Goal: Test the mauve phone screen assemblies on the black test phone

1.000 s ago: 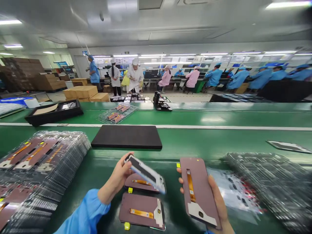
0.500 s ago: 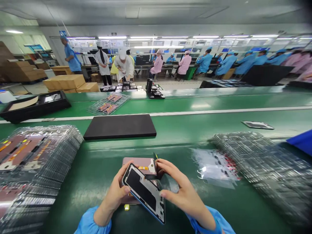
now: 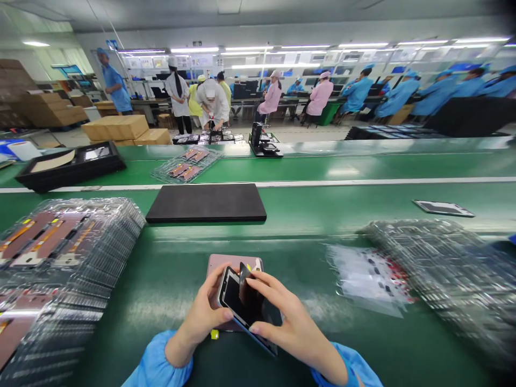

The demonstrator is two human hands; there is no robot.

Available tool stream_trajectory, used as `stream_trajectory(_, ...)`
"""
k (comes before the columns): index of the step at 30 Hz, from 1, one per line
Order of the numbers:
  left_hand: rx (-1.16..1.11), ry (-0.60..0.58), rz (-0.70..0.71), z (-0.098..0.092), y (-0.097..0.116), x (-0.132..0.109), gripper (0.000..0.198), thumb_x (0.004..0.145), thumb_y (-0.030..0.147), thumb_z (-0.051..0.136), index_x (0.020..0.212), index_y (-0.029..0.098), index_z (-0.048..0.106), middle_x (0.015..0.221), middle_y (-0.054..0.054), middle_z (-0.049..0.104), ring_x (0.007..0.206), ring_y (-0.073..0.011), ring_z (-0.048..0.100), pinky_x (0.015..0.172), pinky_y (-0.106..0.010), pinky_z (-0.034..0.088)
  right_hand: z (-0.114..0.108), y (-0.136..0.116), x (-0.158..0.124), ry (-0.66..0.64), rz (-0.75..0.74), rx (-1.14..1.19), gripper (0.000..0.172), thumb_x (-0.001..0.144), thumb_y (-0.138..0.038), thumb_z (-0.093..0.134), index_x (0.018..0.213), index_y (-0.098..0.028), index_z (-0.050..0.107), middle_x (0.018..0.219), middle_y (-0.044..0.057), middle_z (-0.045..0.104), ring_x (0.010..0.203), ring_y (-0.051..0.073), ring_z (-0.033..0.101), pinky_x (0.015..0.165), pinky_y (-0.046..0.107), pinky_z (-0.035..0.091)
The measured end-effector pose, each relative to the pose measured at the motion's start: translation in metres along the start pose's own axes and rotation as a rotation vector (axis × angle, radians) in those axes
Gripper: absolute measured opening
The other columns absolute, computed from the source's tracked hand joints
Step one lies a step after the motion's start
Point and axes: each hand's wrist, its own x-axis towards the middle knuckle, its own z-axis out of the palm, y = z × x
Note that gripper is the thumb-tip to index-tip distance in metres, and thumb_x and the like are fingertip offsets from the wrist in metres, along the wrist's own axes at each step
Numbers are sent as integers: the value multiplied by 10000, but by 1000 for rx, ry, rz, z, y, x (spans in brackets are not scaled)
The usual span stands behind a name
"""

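My left hand [image 3: 203,317] grips the left edge of a white-framed phone frame [image 3: 231,298], holding it tilted above the green belt. My right hand [image 3: 288,322] holds a dark screen panel [image 3: 252,301] against that frame, fingers curled around its edge. Under both hands lies a pink-backed panel [image 3: 234,262] flat on the belt; a small yellow tab [image 3: 215,334] shows below my left hand. Both sleeves are blue.
Stacked clear trays with pink panels [image 3: 52,258] stand at the left, and more clear trays [image 3: 451,263] at the right. A black flat pad [image 3: 206,203] lies ahead, a black tray [image 3: 68,164] at the far left. Other workers sit and stand beyond the belt.
My right hand set down the pink panel it held, then came over to the frame in my left hand. Now a dark panel is pressed onto that frame.
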Motion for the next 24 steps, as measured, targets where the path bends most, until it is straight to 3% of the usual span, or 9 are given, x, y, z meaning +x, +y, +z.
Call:
stream_trajectory(6, -27, 9, -23, 8, 2, -1, 849, 575, 456, 895, 1325, 291, 533, 1377, -111, 562, 1296, -324, 495, 1071, -399, 408, 11, -3, -1, -18, -35, -99, 598, 900, -571, 643, 1396, -254, 533, 1433, 138, 465, 1292, 329, 467, 1030, 475, 468)
stream_trajectory(24, 3, -8, -60, 10, 1, -4, 910, 554, 437, 911, 1343, 300, 479, 1347, -129, 560, 1271, -341, 513, 1032, -426, 428, 14, -2, -1, 4, -127, -165, 606, 914, -566, 627, 1416, -252, 500, 1411, 147, 480, 1262, 332, 497, 976, 466, 518)
